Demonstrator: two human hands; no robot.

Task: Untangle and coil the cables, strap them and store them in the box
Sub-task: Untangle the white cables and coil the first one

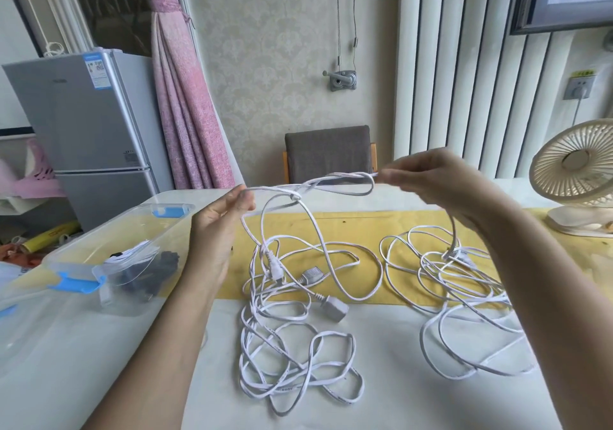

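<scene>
A pale table (pixel 398 390) fills the lower half of the scene, with a yellow runner (pixel 348 227) lying across it from nine to three o'clock. Beyond it, at ten o'clock, a silver fridge (pixel 83 114) stands beside a pink curtain (pixel 185 98). A grey chair (pixel 328 151) sits at twelve o'clock, and a cream desk fan (pixel 577 171) at two o'clock.

At nine o'clock on the table is a clear plastic box (pixel 86 240) with blue clips. A bundle of black straps (pixel 149 273) shows through its wall.

Two loose heaps of white cable lie on the table. The larger tangle (pixel 282 346) spreads from the centre toward six o'clock, and the second tangle (pixel 464 297) lies at four o'clock, just beside it.

A person holds a strand from the centre heap up above the runner. The left hand (pixel 219 227) pinches it between thumb and fingertips. The right hand (pixel 431 177), fingers curled together, grips it farther along at one o'clock.

Between the hands the strand carries a small knot (pixel 294 196). A white plug (pixel 335 307) rests on the table at the centre.
</scene>
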